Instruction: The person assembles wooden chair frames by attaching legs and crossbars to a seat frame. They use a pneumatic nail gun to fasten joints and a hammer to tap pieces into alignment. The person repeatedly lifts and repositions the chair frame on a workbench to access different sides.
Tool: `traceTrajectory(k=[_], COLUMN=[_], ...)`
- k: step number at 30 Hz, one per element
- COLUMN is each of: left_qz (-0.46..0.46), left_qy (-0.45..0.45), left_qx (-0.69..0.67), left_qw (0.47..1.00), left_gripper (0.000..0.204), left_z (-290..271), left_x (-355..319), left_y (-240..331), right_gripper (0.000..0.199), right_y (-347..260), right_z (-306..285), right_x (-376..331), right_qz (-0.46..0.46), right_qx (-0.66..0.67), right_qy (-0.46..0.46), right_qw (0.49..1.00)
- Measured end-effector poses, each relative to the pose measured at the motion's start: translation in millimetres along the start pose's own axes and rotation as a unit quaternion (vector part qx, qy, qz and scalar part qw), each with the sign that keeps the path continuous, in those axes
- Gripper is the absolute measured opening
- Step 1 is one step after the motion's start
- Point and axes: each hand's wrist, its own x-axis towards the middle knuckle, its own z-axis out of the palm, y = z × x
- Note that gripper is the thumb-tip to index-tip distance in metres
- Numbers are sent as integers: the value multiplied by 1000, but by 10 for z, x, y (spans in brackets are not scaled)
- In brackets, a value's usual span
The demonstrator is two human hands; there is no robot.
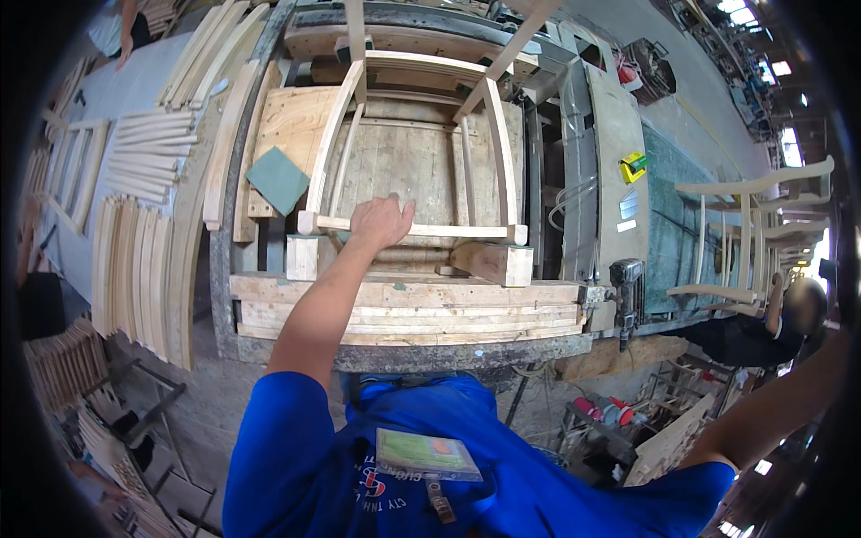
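The left hand (381,221) rests fingers-down, slightly spread, on the front rail of a pale wooden chair frame (413,152) lying on the tabletop (404,354). Pressing flat and evenly would likely keep the joints seated. The right hand is out of view.

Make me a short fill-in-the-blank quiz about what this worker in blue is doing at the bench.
1. The left hand rests on the near rail of a pale ____ frame.
2. The flat square lying left of the frame is ____ in colour.
3. The right arm stretches out to the person's ____ side, its hand out of view.

Missing words: wooden; green; right
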Motion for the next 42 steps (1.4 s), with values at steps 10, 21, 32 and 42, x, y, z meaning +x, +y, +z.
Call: traceTrajectory(k=[10,21,32,42], left_qz=[-3,53,67,57], left_qy=[-17,-22,71,69], left_qx=[-18,-82,-181,-168], left_qw=[1000,995,979,982], left_gripper=[58,52,33,20], left_z=[46,-161,146,205], left_x=[-81,-11,-6,43], left_y=[-198,37,-292,-354], right_gripper=[29,27,22,27], right_y=[1614,2748,1676,1532], right_z=[387,-447,226,877], right_x=[-1250,-2134,-2372,-3142], right_qz=[292,-140,-36,-96], right_qx=[-52,-431,-347,-305], right_qy=[-65,-47,-298,-707], right_qw=[953,890,888,631])
